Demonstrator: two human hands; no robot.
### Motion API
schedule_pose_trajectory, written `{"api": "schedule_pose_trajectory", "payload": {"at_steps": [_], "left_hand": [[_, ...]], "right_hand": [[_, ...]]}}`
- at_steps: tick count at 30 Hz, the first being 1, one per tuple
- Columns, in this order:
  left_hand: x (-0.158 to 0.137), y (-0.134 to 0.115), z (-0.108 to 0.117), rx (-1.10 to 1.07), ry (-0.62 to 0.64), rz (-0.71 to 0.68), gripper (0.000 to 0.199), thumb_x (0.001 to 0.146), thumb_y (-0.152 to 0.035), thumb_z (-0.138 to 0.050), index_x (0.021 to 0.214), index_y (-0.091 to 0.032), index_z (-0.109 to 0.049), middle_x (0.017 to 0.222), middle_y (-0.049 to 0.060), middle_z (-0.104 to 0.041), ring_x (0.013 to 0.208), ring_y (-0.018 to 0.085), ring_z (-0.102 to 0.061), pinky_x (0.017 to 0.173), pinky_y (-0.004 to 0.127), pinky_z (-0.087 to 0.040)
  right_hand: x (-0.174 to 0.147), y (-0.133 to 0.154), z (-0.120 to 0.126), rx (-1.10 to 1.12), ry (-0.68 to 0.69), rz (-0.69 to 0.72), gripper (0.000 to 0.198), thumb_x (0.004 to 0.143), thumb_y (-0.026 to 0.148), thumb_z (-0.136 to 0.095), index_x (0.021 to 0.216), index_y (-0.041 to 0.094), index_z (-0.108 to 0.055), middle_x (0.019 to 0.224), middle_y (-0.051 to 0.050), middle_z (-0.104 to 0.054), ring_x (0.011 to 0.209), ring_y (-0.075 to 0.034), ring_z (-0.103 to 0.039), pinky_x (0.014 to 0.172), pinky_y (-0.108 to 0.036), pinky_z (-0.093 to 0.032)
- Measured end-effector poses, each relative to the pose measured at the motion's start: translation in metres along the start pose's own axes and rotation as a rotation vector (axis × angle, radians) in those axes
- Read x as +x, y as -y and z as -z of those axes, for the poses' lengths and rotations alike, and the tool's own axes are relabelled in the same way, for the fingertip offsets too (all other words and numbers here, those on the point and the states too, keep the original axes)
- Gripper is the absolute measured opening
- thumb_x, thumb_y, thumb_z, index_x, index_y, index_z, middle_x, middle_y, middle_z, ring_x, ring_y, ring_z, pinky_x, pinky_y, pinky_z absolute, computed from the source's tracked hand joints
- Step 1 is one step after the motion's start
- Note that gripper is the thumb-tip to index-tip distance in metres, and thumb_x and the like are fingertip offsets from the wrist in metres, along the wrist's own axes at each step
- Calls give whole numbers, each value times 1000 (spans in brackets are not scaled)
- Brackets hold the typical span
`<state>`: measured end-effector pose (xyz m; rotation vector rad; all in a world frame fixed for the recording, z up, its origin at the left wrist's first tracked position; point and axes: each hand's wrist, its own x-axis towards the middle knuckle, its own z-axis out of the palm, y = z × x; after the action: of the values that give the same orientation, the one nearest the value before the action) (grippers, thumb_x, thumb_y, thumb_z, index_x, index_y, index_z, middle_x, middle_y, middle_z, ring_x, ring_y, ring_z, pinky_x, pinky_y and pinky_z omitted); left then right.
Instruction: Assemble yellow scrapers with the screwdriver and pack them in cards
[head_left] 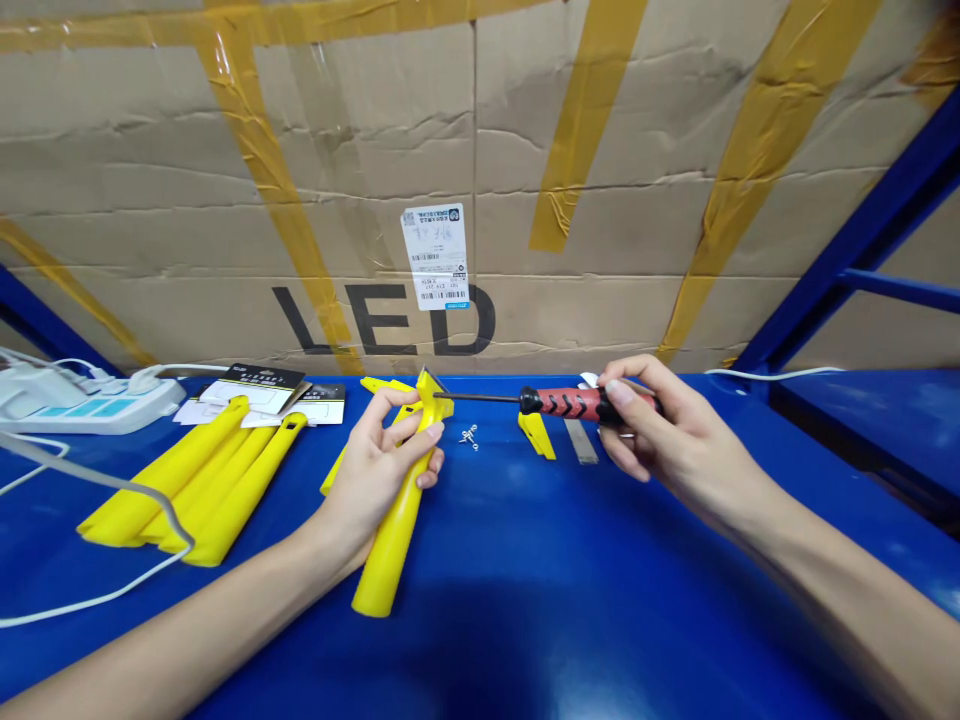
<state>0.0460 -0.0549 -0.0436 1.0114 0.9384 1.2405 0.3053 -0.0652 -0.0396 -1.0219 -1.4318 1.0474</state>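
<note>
My left hand (390,445) is closed around a yellow plastic scraper (390,550), its long handle slanting down toward me. A thin dark edge shows at the scraper's head. My right hand (652,420) grips a screwdriver (566,403) by its red and black handle. Level across the gap, the screwdriver's shaft reaches the scraper's head, and its tip meets the yellow plastic there. Just right of the head lie several small screws (469,436). Farther right are a loose yellow plastic piece (536,435) and a flat grey metal strip (581,442), close to my right hand.
Several yellow handles (225,490) lie at the left on the blue table (525,580), with printed cards (262,390) behind them. A white power strip (97,400) and cables (112,600) occupy the far left. A taped cardboard box (600,300) stands behind, beside a blue metal frame (817,240).
</note>
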Motion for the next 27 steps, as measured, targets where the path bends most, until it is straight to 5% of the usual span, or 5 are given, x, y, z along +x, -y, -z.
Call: {"api": "schedule_pose_trajectory", "payload": {"at_steps": [7,13,18,24,27], "left_hand": [[0,-1,-1,-2,-16,-8,49,71,-17,-83,98,-26,-44,79,-4,-63,53,7,-55,44,14,-38],[-4,2,-4,33,37,6,45,73,-20,-82,97,-25,-44,73,-6,-59,51,7,-53,44,15,-38],[-3,2,-3,31,8,7,47,72,-20,-82,98,-26,-44,74,-6,-59,53,7,-54,45,15,-38],[-5,2,-3,42,25,14,45,74,-20,-81,97,-26,-43,75,-6,-60,52,7,-54,44,15,-38],[-4,1,-3,30,6,16,46,73,-18,-81,98,-26,-43,75,-5,-60,52,7,-54,44,15,-38]], "right_hand": [[-3,6,-1,103,77,-57,28,87,41,-72,104,26,-56,95,-2,-67,73,-16,-65,64,-29,-54],[0,7,1,-109,-142,-7,31,97,55,-55,89,25,-51,47,8,-45,35,-8,-35,36,-21,-26],[0,7,5,79,10,-71,27,86,42,-74,101,26,-57,80,1,-64,66,-14,-63,61,-27,-52],[0,6,2,-156,-96,32,29,97,53,-55,90,25,-52,47,8,-47,36,-8,-39,39,-21,-29],[0,5,2,-179,-57,12,29,95,53,-59,96,25,-54,59,4,-58,46,-12,-52,46,-24,-42]]}}
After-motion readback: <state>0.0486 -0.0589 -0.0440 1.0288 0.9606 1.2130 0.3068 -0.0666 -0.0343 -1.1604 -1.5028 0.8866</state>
